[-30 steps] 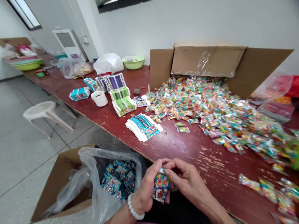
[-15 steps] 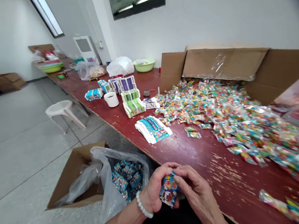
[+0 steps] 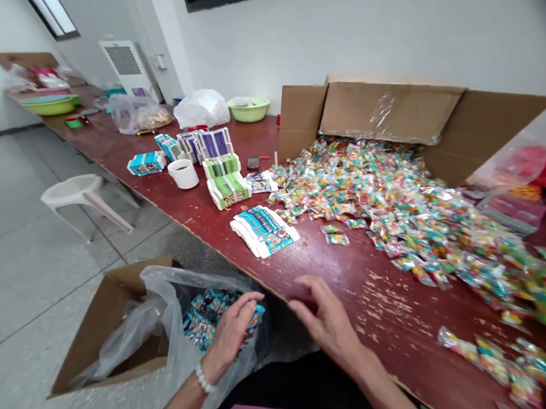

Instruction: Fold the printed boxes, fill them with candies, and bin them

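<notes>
Worn red table (image 3: pixel 338 265) runs from near right to far left. Left hand (image 3: pixel 229 332) is over the bag-lined cardboard carton (image 3: pixel 84 334), near left, at a blue printed packet (image 3: pixel 257 317). Grip, pointing direction and long axis cannot be told; the hand covers most of the packet. Right hand (image 3: pixel 328 317): thumb and fingers apart, by the table's near edge.

On the table (image 3: pixel 327 267), the heap of wrapped sweets (image 3: pixel 380 199) lies to the right, before the cardboard box (image 3: pixel 387 111) at the back. Left of the heap — flat cartons (image 3: pixel 266 231) near the front edge, stacked cartons (image 3: pixel 228 179) and a basin (image 3: pixel 249 111) farther back. On the floor, left of the table: the stool (image 3: pixel 78 188) and, nearer, packets (image 3: pixel 202 318) in a plastic bag (image 3: pixel 178 353) — left hand (image 3: pixel 229 332) above, right hand (image 3: pixel 328 320) at the table's edge.
</notes>
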Tool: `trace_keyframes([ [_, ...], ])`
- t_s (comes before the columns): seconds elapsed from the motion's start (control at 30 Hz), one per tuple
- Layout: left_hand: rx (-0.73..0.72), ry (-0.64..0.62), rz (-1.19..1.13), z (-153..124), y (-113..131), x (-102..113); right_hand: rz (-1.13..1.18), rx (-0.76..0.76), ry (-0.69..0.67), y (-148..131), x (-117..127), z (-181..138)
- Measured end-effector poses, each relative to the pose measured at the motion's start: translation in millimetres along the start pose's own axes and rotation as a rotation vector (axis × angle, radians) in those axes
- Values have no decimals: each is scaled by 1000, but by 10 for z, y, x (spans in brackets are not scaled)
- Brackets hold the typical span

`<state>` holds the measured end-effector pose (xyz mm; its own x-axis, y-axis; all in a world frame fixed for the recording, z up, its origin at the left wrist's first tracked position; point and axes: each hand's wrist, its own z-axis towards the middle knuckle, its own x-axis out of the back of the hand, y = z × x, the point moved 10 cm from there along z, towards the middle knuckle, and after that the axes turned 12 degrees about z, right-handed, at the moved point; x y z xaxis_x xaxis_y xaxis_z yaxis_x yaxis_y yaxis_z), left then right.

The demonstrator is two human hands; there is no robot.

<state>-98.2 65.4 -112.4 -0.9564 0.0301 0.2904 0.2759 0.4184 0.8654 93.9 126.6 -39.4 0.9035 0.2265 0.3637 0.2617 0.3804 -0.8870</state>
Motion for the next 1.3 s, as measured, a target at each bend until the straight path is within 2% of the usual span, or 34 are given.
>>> trace_keyframes([
  [0.07,-95,100,320,9,41,298,-125,-56,135,296,379,254],
  [0.13,-253,223,540,44,265,458,-283,-114,274,595,755,493],
  [0.2,-420,339,699,146,605,447,-415,-154,376,827,1018,677],
  [0.27,-499,425,893,359,929,320,-468,-188,421,999,1126,782],
  [0.33,-449,517,1087,641,1157,227,-521,-213,418,1098,1111,815],
  [0.47,-362,484,1266,1066,1320,79,-765,-206,297,1134,910,814],
  [0.6,-344,462,1239,1161,1333,103,-871,-194,261,1120,839,819],
  [0.83,-315,426,966,1181,1340,188,-759,-108,298,1033,895,629],
  [0.93,-332,351,778,1075,1257,117,-631,-116,445,889,1033,374],
  [1.0,-368,285,676,929,1195,6,-459,-133,535,744,1057,184],
  [1.03,-388,237,626,839,1160,-72,-335,-141,532,669,1005,114],
  [1.1,-408,95,471,643,1072,-253,-4,-210,406,564,750,41],
  [1.2,-296,-310,38,343,880,-636,361,-284,291,304,423,-35],
  [1.3,-92,-756,-249,-24,747,-1044,572,-352,65,69,119,-58],
])
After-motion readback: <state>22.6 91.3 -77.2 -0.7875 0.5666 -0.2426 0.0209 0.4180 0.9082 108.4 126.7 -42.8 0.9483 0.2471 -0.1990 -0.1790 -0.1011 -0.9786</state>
